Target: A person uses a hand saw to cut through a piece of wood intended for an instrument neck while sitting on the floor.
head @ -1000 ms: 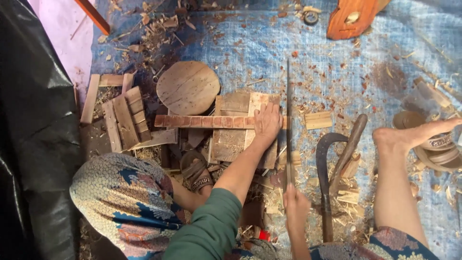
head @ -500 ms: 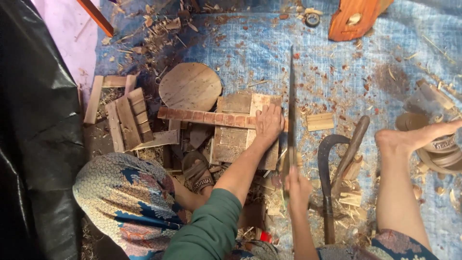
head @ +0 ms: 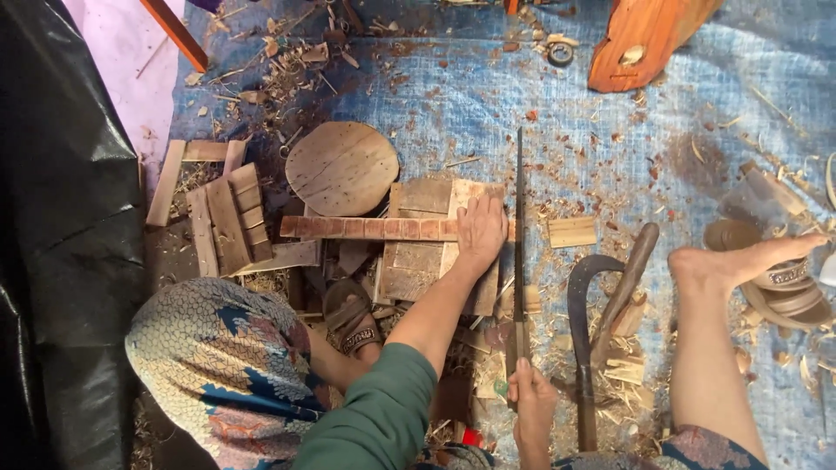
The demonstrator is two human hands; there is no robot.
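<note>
Two hands at work: left hand pressing wood flat, right hand gripping a saw.
Left fingers: spread and laid flat on the pale board, holding it down; the fingertips reach the board's far edge, and the outer edge of the hand lies just beside the blade.
Right fingers: curled tight round the saw handle, low in the view; the thumb side faces up.
Saw: long, thin, dark blade standing on edge, running straight away from the person along the right side of the pale board.
Risk, fingers: the pressing hand sits so close to the blade that a jump or sideways skid of the saw could, I judge, catch its outer edge.
Risk, wood: the board rests on a loose stack of offcuts and a reddish slat; uneven support could let it rock and pinch the blade.
Risk, footing: shavings cover the blue tarp, and a curved sickle-like tool lies near the bare foot.
Look of the board: pale, squarish, flat, rough-sawn, lighter than the grey planks beneath.
Around: a round wooden disc lies beyond the stack, a small cut block just right of the blade.
</note>
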